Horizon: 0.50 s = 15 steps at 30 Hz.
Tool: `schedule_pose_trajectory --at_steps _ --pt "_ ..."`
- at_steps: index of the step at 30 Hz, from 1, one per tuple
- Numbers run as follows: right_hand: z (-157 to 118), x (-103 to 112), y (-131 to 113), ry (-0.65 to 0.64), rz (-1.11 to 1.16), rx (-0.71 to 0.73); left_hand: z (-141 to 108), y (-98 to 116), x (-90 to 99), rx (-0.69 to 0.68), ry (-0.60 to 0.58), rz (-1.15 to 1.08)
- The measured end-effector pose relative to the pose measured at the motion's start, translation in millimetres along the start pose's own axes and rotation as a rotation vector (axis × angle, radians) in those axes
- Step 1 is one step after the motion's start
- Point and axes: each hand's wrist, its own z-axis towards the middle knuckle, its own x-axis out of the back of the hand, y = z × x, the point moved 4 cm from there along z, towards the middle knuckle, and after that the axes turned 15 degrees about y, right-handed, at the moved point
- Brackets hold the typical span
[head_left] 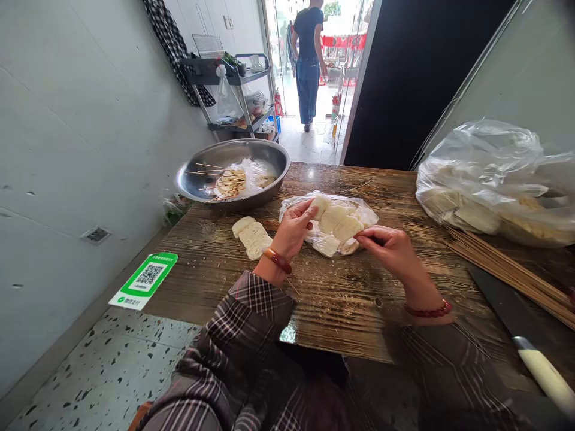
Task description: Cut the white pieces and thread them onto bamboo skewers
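Observation:
A pale, flat, bread-like piece with rounded lobes is held up between my two hands. My left hand pinches its left end, thumb on top. At its lower right corner, the fingertips of my right hand are pinched together on the edge. Behind and below it lies a clear plastic bag with more pale slices. Left of my left wrist, another pale piece lies flat on the wooden table. Whether a skewer is in the held piece, I cannot tell.
A steel basin with skewered pieces stands at the table's far left. On the right are a filled plastic bag, a bundle of wooden skewers and a knife. A person stands at the doorway beyond.

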Motion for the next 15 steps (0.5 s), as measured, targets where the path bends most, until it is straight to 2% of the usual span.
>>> schedule_pose_trajectory --at_steps 7,15 --pt "0.6 -0.3 -2.6 0.008 0.006 0.067 1.5 -2.7 3.1 0.05 0.003 0.014" --pt "-0.7 -1.8 -2.0 0.013 -0.005 0.083 -1.5 -6.3 1.2 0.193 -0.074 -0.094"
